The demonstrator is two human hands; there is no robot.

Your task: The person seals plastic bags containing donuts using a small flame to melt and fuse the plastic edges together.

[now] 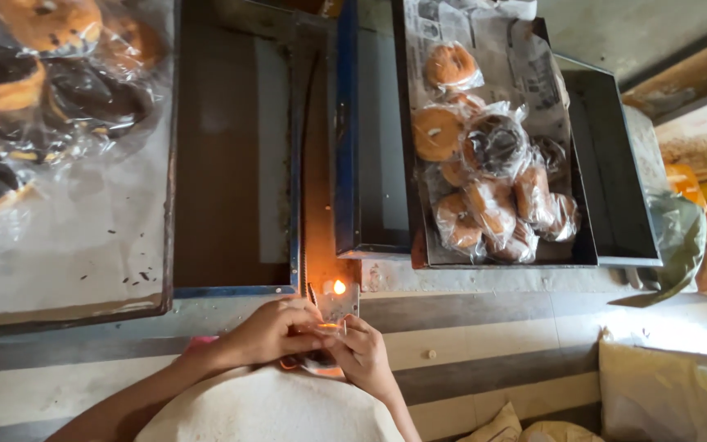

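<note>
Both my hands meet low in the middle of the view, pinching a clear plastic bag (pixel 333 307) between them. My left hand (pixel 276 331) grips the bag's left side and my right hand (pixel 364 354) its right side. The bag's top edge sits right by a small flame (pixel 339 286) burning just above my fingers. What the bag holds is hidden by my fingers.
A metal tray (pixel 591 245) lined with newspaper holds several bagged doughnuts (pixel 493 180) at upper right. Another tray (pixel 83 270) at left carries wrapped chocolate and plain doughnuts (pixel 34 65). A blue-edged empty tray (pixel 231 164) lies between. Striped floor runs below; sacks (pixel 664 393) sit at lower right.
</note>
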